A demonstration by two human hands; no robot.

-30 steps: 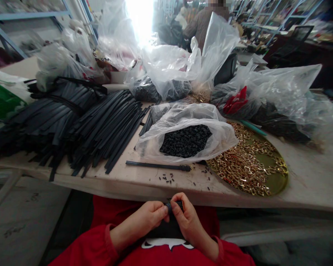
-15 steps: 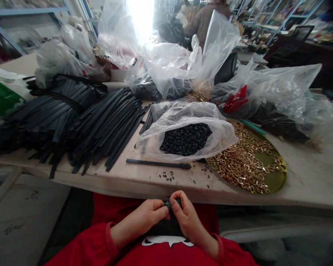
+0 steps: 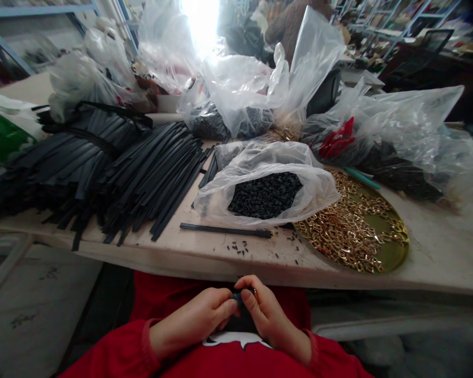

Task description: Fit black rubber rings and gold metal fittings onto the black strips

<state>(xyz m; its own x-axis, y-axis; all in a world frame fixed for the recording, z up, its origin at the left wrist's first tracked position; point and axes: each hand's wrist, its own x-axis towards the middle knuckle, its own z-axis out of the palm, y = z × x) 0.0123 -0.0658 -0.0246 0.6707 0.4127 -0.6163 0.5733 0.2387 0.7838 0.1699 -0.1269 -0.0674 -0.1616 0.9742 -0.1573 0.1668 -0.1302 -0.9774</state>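
Small dark strap-like piece (image 3: pixel 236 297) pinched between the bare left grip (image 3: pixel 211 310) and the bare right grip (image 3: pixel 263 311)

The piece sits right where the two grips meet, touching both, on the person's side of the long, pale counter (image 3: pixel 437 247) and near its edge. Fingers cover most of it, so its full shape cannot be told. The left grip grasps it between thumb and curled forefinger from one side; the right grip grasps it from the other, thumb against it and forefinger arched over. Behind both is the person's red top with a white print (image 3: pixel 236 359).

Beyond the grips, on the counter, lies a single thin black strip with a thicker right end (image 3: pixel 224 230), tiny dark bits (image 3: pixel 239 248) scattered just beside it. Past the strip stands a crumpled, translucent white plastic bag (image 3: pixel 319 191) with its mouth spread, full of small black curled pieces (image 3: pixel 264 195). To its right is a round gold-coloured tray (image 3: pixel 390 249) bearing many gold-coloured metal links (image 3: pixel 339 236); to its left, long flat black strips (image 3: pixel 153 178) in a heap.
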